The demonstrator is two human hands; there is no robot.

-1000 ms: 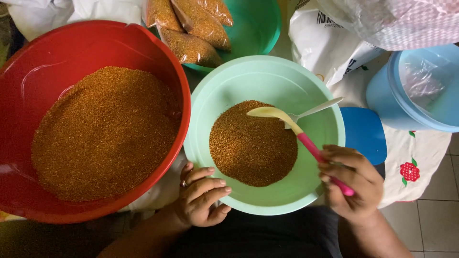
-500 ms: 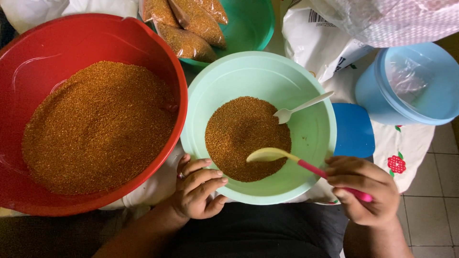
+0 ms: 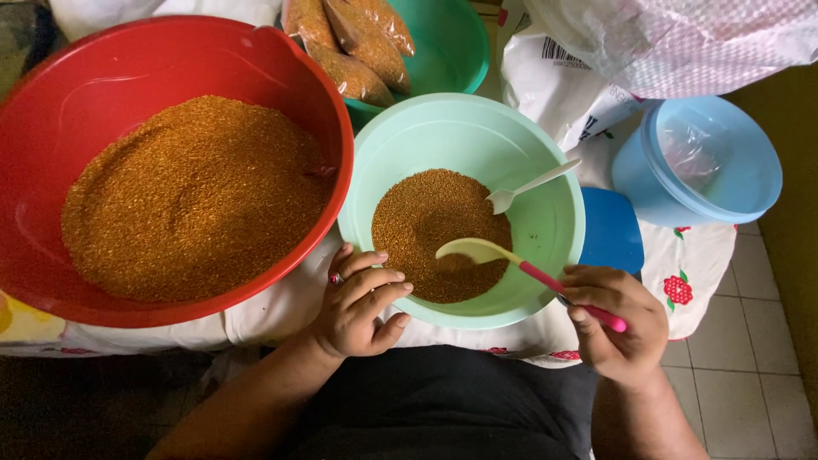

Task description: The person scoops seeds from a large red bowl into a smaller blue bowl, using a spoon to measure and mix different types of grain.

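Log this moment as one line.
right hand: holds pink-handled spoon over grains | left hand: steadies mint bowl | red bowl: full

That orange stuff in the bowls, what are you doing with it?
A person's right hand holds a pink-handled spoon over the orange grainy powder in the pale green bowl. The left hand rests against that bowl's rim. A white spoon lies inside. The red bowl alongside holds far more powder.

Since a second ago the right hand [image 3: 618, 328] has drawn the pink-handled spoon [image 3: 511, 260] back from the far side of the mint bowl [image 3: 545, 230] to its near edge, close to its fingers [image 3: 588, 298]. The spoon's pale scoop now lies over the near part of the brown grain heap [image 3: 426, 221].
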